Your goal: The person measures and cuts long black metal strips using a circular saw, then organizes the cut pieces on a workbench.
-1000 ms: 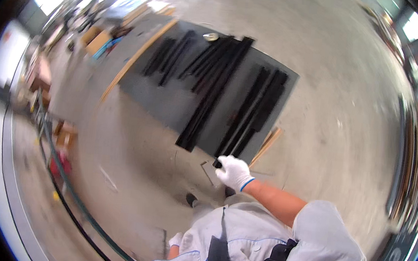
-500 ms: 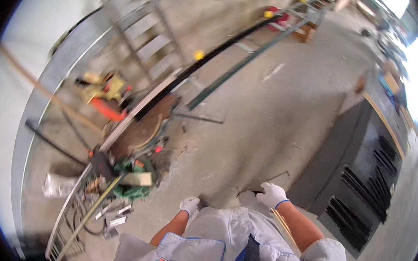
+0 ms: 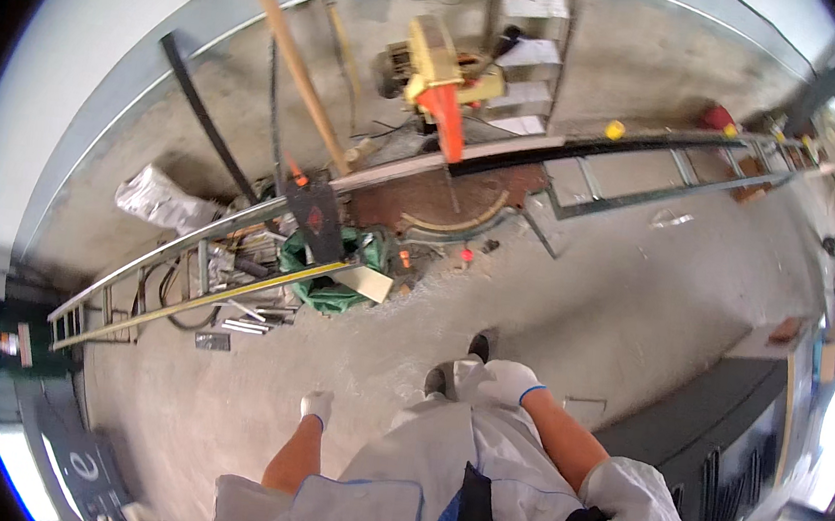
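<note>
right hand [image 3: 498,380] gloved, fingers curled, hold unclear | left hand [image 3: 317,405] gloved, empty-looking | chop saw [image 3: 444,87] far ahead on floor; long rail [image 3: 589,146] runs left-right | right hand slightly nearer

A yellow saw [image 3: 442,74] sits at top centre; a ladder [image 3: 185,268] and green bag [image 3: 330,277] lie left of centre.

Bare concrete floor [image 3: 636,292] meets a pale wall [image 3: 83,78]; daylight, perhaps a doorway, glares at right.
</note>
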Tool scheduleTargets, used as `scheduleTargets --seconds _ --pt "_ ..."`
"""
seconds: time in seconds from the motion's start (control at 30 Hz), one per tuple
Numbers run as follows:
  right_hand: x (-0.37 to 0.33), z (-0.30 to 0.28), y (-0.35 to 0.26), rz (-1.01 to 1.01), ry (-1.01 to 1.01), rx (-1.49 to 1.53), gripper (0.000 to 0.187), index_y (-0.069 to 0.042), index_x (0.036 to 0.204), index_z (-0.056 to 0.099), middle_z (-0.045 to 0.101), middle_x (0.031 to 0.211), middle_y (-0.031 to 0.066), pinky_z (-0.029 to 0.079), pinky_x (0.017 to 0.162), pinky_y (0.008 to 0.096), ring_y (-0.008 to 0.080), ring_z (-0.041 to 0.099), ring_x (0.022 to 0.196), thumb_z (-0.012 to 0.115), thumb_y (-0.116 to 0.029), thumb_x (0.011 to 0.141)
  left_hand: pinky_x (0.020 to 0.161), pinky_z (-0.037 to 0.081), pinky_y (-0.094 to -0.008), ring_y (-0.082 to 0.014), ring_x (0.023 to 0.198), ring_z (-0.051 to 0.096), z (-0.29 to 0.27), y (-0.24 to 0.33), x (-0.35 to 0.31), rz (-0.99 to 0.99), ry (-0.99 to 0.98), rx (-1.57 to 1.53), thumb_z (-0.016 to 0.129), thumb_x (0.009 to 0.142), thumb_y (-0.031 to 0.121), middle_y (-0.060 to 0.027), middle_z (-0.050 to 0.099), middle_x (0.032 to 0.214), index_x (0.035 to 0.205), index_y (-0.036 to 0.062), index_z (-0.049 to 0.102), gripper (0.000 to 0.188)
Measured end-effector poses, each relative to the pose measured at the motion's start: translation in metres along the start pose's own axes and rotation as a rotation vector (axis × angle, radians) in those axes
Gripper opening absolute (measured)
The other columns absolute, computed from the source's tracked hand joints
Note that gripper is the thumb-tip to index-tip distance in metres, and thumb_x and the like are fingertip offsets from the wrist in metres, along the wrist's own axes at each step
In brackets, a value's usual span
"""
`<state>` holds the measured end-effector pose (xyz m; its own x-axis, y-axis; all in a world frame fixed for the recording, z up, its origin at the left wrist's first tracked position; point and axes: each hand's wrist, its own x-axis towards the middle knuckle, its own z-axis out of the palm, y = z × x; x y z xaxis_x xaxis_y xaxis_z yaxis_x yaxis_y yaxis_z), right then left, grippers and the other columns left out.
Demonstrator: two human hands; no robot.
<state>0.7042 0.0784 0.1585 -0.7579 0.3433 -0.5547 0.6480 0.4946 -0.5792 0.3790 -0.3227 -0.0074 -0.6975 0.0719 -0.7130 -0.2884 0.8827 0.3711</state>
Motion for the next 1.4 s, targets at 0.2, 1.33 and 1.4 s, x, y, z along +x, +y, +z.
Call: scheduleTargets --seconds 0.2,1.33,1.4 --pt "0.105 -0.033 0.008 0.100 0.032 -0.065 0.043 -0.005 0.102 0.071 0.071 0.104 0.0224 0.052 0.089 0.0492 0.0392 0.067 0.100 0.063 -0.043 0.082 0.085 0.054 -0.0392 -0.0289 0.096 0.072 -0.001 0.079 -0.017 0.407 0.263 -0.042 0.065 0.087 0.026 -0.0195 0.074 0.097 0.106 0.0000 0.074 0.034" --pt "0.330 -0.129 -0.034 0.046 0.871 -0.385 0.050 -0.007 0.132 0.055 0.056 0.135 0.0195 0.051 0.096 0.0486 0.0395 0.061 0.113 0.066 -0.018 0.084 0.073 0.052 -0.0478 -0.0363 0.075 0.070 -0.143 0.557 0.200 1.138 0.290 1.173 0.044 0.096 0.063 -0.0193 0.071 0.077 0.073 0.0055 0.076 0.069" --pt "0.355 -0.154 -0.043 0.138 0.778 -0.401 0.056 -0.009 0.137 0.050 0.051 0.141 0.0202 0.048 0.100 0.0493 0.0413 0.056 0.121 0.067 -0.018 0.084 0.067 0.054 -0.0505 -0.0416 0.073 0.070 -0.125 0.517 0.203 0.869 0.458 0.838 0.039 0.100 0.061 -0.0240 0.070 0.078 0.095 0.0019 0.073 0.069"
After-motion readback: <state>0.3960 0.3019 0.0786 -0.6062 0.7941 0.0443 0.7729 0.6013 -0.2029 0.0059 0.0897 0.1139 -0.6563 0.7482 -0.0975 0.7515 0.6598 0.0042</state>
